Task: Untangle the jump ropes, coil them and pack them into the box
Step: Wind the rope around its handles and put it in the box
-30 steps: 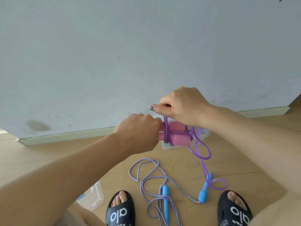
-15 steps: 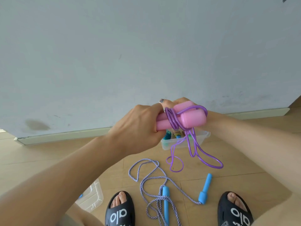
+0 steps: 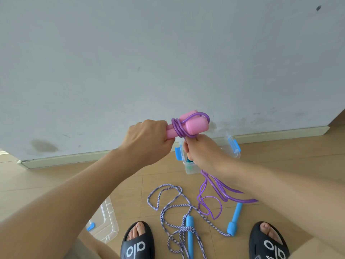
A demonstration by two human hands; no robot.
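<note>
Nearest, between two black slide sandals [image 3: 137, 242]: a twisted white-and-purple braided jump rope with blue handles [image 3: 188, 229], lying loose and still snarled on the pale wooden floor [image 3: 56, 184], not yet coiled. Off to the left, a clear plastic lid with a blue clip [image 3: 104, 221], flat on the boards.

Just above that, slack purple plastic cord [image 3: 209, 200], now dangling lower and swinging in blurred loops beneath the right wrist instead of trailing near the blue handle as a second ago. More turns wound since then, so less free length left; by judgement, wrapping of this rope well along, tuck-in and packing still ahead, second rope untouched.

Further out, right hand [image 3: 201, 156], dropped from above the handles to below them, fingers curled and pinching the cord right under the bundle, palm turned away, forearm reaching forward and inward. Left hand [image 3: 149, 139], a firm fist round the near ends of the two pink foam-like cylindrical handles [image 3: 192, 125], knuckles up, holding them level and side by side, several purple turns cinched round the middle.

Behind the right hand, partly hidden, a clear plastic storage box with blue latches [image 3: 233, 146], open on the floor against the grey wall [image 3: 168, 53], something blue-green inside, not identifiable.
</note>
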